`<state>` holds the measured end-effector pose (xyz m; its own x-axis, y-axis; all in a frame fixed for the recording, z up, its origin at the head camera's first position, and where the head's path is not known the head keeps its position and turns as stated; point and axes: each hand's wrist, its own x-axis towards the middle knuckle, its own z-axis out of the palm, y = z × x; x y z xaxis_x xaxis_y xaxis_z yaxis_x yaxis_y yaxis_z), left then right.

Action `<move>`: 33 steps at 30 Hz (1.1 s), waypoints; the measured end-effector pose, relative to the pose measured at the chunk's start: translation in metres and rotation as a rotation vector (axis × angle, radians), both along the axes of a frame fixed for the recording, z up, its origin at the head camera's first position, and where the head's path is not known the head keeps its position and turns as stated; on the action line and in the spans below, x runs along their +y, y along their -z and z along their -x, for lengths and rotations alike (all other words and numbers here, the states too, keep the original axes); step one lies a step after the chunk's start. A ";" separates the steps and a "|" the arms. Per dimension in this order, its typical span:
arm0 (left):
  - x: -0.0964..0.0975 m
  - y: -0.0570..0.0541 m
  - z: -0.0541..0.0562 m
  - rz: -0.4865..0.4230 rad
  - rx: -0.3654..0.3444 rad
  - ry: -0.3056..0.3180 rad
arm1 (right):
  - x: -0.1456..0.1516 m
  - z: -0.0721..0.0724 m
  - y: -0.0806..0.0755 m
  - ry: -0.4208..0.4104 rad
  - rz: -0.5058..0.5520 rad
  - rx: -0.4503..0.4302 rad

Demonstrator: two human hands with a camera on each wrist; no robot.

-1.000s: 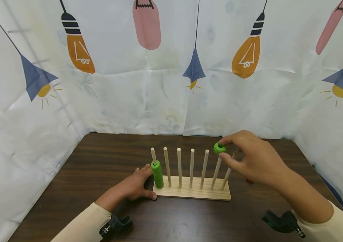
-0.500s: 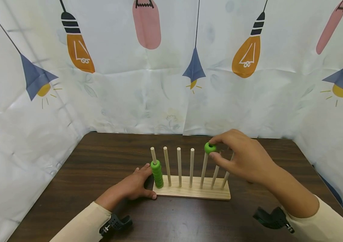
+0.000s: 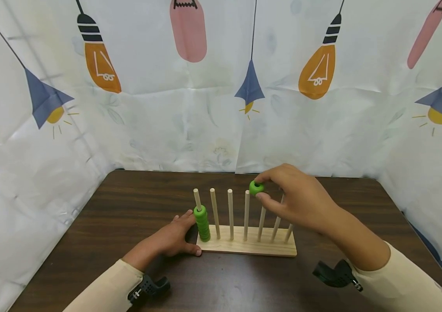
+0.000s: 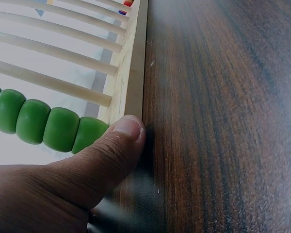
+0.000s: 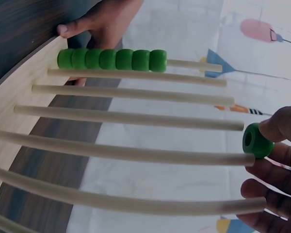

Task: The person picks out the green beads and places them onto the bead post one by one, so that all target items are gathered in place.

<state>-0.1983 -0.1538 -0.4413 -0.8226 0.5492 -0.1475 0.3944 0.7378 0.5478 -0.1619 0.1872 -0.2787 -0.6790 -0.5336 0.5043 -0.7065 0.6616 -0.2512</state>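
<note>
A wooden peg rack (image 3: 246, 247) with a row of upright dowels stands on the dark table. Its leftmost peg carries a stack of green beads (image 3: 202, 224); the other pegs are bare. My left hand (image 3: 176, 237) grips the base's left end, its thumb (image 4: 121, 143) on the front corner beside the lowest bead and its fingers round behind. Between thumb and fingertips, my right hand (image 3: 299, 197) pinches one green bead (image 3: 256, 188) up at peg-top height. In the right wrist view, that bead's hole faces the rack and its edge overlaps a dowel's tip (image 5: 247, 159).
A patterned cloth (image 3: 221, 130) hangs behind and at both sides of the table (image 3: 147, 195). Something small, red and blue (image 4: 125, 7), shows past the rack's far end in the left wrist view. Each wrist wears a black strap mount (image 3: 336, 274).
My right hand has moved left along the peg tops, carrying the green bead past two pegs. My left hand has stayed at the rack's end.
</note>
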 end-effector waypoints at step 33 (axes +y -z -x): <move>0.004 -0.002 0.000 -0.002 -0.017 -0.010 | -0.061 0.009 -0.009 -0.027 -0.027 -0.095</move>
<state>-0.1985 -0.1503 -0.4392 -0.8252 0.5415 -0.1607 0.3775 0.7404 0.5561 -0.1708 0.1264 -0.2696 -0.7082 -0.5649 0.4235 -0.6981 0.6500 -0.3003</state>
